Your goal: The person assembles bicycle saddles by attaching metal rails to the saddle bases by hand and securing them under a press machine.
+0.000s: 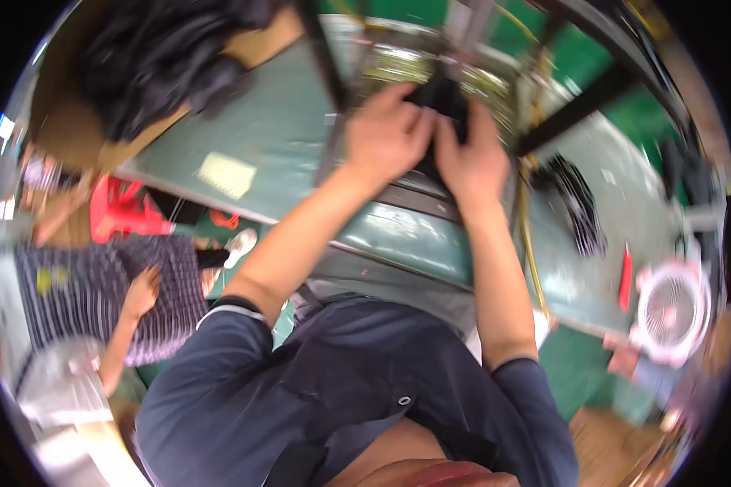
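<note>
- The green tabletop [292, 122] spreads beneath your work, smooth and faintly glossy, its front edge passing under your forearms; open surface runs left of the hands, between box and frame
- A brown cardboard box [61, 105] takes the far left corner, flap edges slanting over the table, with soft, crumpled dark fabric [162, 69] heaped in it
- Dark, straight frame bars [573, 114] stand left and right of your hands, bounding sideways room
- Your left hand [386, 138] and right hand [473, 162] meet close together at the black piece [443, 97]; fingers are part-bent, the right thumb set wide of its fingers, but blur hides whether either grips or merely presses
- That piece, dark and soft-looking, lies between your hands, before a shiny, gold-toned surface [398, 65]
- A round, pink-rimmed fan [672, 312] sits near the right edge
- A striped, folded fabric bundle [577, 203] lies beyond the right bar
- A pale, flat paper pad [227, 174] rests near the front edge, left
- A slim red tool [625, 277] lies beside the fan
</note>
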A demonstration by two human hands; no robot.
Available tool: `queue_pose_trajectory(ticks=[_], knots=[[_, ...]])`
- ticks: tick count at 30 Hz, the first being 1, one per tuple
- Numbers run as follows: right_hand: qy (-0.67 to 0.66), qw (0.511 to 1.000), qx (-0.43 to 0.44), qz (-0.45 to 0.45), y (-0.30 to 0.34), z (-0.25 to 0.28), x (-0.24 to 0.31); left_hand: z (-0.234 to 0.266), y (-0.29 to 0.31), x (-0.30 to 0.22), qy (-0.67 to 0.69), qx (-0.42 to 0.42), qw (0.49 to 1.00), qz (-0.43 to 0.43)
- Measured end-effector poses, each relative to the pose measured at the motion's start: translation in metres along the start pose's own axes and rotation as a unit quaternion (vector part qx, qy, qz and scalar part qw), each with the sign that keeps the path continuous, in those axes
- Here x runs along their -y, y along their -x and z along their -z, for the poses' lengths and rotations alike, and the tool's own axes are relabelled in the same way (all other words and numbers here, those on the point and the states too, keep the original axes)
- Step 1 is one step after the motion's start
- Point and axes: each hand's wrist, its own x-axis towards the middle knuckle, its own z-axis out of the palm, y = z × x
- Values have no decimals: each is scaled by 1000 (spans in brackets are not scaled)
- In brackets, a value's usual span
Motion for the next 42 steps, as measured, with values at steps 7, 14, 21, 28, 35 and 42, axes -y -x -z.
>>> queue_pose_trajectory(ticks=[7, 14, 21, 28, 35, 42], knots=[[-60, 985, 128, -100, 9, 11, 5, 19, 20, -7, 82, -35, 992, 86], [-173, 967, 161, -97, 13, 36, -13, 23, 16, -11, 51, 56, 990, 120], [-39, 962, 153, 224, 42, 93, -15, 101, 17, -33, 233, 256, 868, 356], [140, 972, 10, 190, 80, 107, -134, 184, 96, -65, 558, 204, 592, 544], [-339, 878, -168, -294, 49, 180, -127, 285, 245, -57, 78, 26, 701, 708], [-474, 775, -176, -378, -82, 226, -256, 234, 85, 78, -125, -45, 962, 237]])
